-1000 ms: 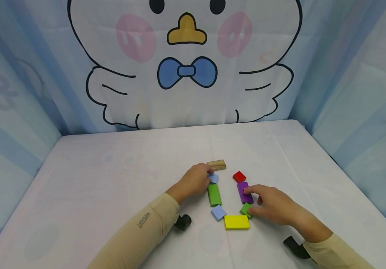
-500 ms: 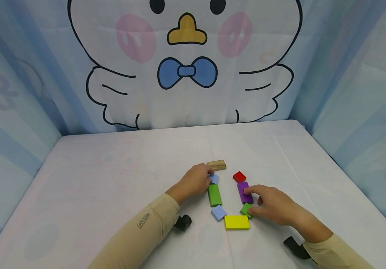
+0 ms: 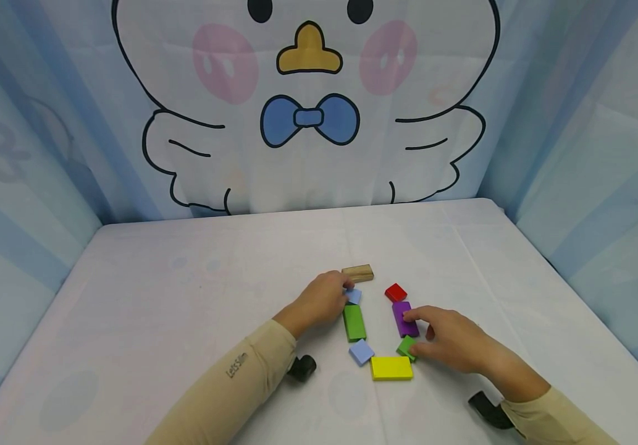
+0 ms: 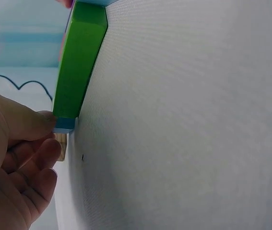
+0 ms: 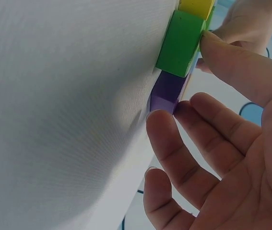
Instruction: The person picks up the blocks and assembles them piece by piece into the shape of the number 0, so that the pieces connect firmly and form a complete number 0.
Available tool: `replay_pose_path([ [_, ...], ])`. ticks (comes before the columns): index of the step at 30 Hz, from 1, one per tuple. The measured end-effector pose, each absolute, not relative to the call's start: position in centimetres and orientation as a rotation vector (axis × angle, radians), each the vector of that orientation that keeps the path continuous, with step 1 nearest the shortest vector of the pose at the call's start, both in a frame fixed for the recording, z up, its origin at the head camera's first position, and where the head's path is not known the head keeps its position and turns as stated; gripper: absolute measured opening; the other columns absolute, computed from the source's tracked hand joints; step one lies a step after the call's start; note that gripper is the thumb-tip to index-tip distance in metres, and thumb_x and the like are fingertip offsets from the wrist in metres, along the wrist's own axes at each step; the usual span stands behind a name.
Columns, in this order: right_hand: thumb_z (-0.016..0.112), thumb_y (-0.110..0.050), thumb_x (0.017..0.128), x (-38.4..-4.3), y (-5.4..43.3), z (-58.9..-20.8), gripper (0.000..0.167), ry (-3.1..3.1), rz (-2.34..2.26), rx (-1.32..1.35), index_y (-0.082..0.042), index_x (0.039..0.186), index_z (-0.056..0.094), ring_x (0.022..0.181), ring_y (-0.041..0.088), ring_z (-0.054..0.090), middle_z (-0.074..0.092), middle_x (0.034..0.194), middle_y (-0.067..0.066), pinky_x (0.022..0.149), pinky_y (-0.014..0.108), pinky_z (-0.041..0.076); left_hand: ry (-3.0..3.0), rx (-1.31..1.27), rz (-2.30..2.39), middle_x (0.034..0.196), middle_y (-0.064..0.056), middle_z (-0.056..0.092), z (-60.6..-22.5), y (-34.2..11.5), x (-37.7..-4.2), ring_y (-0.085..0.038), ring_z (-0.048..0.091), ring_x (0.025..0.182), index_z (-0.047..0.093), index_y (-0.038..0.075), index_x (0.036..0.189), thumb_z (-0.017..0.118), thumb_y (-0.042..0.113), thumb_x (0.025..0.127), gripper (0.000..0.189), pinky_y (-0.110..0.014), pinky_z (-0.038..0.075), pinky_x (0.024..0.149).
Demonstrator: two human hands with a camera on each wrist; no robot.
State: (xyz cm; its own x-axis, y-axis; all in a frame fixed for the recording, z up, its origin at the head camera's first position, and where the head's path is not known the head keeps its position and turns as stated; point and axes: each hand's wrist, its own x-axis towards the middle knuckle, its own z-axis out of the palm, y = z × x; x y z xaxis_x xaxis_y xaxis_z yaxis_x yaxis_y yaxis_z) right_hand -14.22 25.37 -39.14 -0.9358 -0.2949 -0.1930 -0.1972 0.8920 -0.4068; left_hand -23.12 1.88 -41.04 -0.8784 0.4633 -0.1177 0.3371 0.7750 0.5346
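At the upper left of a loose ring of colored wooden blocks, my left hand [image 3: 321, 300] pinches a small light blue block [image 3: 354, 296]; the thumb presses its side in the left wrist view. A long green block [image 3: 354, 323] lies just below it, then another light blue block [image 3: 361, 352]. On the right side, my right hand [image 3: 454, 337] rests its index fingertip on a purple block [image 3: 405, 319] and its thumb on a small green block [image 3: 406, 347]. The other right fingers hang loosely in the right wrist view.
A yellow block [image 3: 391, 368] lies at the near end of the ring and a red block [image 3: 395, 292] past the purple one. Beyond the left hand is a plain wood block [image 3: 358, 273]. White cloth [image 3: 130, 321] covers the table, and a printed curtain stands behind.
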Motion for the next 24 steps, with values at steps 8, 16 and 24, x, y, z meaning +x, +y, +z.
replay_pose_path([
  [8, 0.082, -0.026, 0.082, -14.24, 25.44, -39.16, 0.052, 2.812, -0.575, -0.387, -0.009, 0.128, 0.065, 0.079, 0.013, 0.05, 0.061, 0.104, -0.004, 0.063, 0.028, 0.044, 2.727, 0.65, 0.734, 0.117, -0.007, 0.064, -40.95, 1.77, -23.12, -0.018, 0.059, 0.108, 0.067, 0.005, 0.122, 0.064, 0.007, 0.098, 0.024, -0.034, 0.047, 0.099],
  [16, 0.083, -0.027, 0.082, -14.26, 25.48, -39.18, 0.053, 2.811, -0.566, -0.388, -0.009, 0.128, 0.065, 0.078, 0.013, 0.05, 0.061, 0.104, -0.004, 0.062, 0.027, 0.044, 2.717, 0.638, 0.743, 0.119, -0.007, 0.064, -40.92, 1.7, -23.23, -0.019, 0.058, 0.109, 0.067, 0.006, 0.122, 0.063, 0.007, 0.098, 0.025, -0.034, 0.046, 0.1],
  [24, 0.083, -0.027, 0.082, -14.26, 25.52, -39.16, 0.053, 2.81, -0.564, -0.394, -0.009, 0.128, 0.065, 0.078, 0.013, 0.049, 0.061, 0.102, -0.004, 0.062, 0.027, 0.044, 2.715, 0.639, 0.744, 0.123, -0.007, 0.062, -40.74, 1.61, -23.22, -0.019, 0.057, 0.113, 0.066, 0.007, 0.127, 0.063, 0.009, 0.098, 0.029, -0.035, 0.045, 0.102],
])
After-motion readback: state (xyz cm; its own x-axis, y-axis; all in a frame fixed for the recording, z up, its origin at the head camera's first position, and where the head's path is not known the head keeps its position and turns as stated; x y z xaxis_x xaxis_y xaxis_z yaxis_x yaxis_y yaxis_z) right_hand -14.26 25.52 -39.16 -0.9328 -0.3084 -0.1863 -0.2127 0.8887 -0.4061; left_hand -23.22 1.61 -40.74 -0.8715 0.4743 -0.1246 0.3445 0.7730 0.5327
